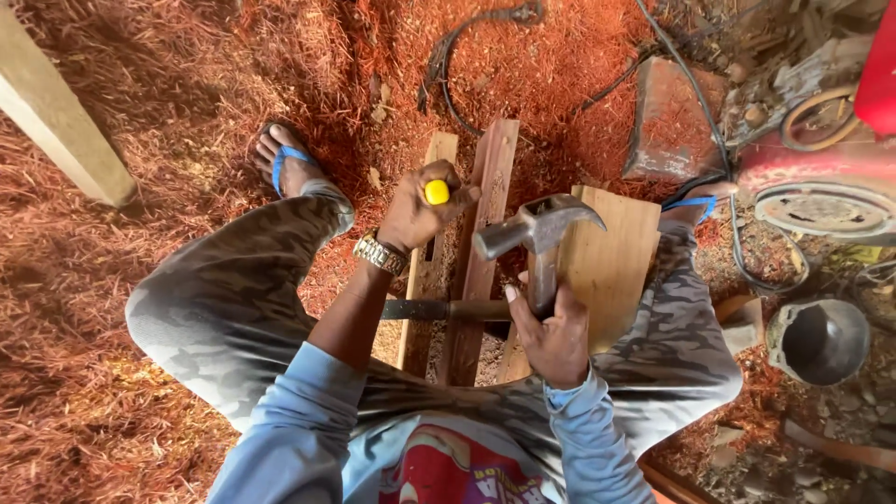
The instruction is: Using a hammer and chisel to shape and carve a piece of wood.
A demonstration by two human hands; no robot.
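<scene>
Our left hand (pixel 417 210) is fisted round a yellow-capped chisel (pixel 436 192) standing on the plank (pixel 485 196); our right hand (pixel 553 341) clenches the hammer (pixel 537 227), raised just right of the chisel. We judge a glancing blow could hit our knuckles or split the plank.

sleeves (pixel 308 411): light blue | trousers (pixel 224 299): grey camouflage | wristwatch (pixel 380 253): metal band | sandals (pixel 285 161): blue straps

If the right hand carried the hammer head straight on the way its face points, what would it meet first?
Most likely the yellow-capped tool handle gripped by the left hand. The right hand holds the hammer with its face turned left toward it. Depth is unclear, so it might pass above.
</scene>
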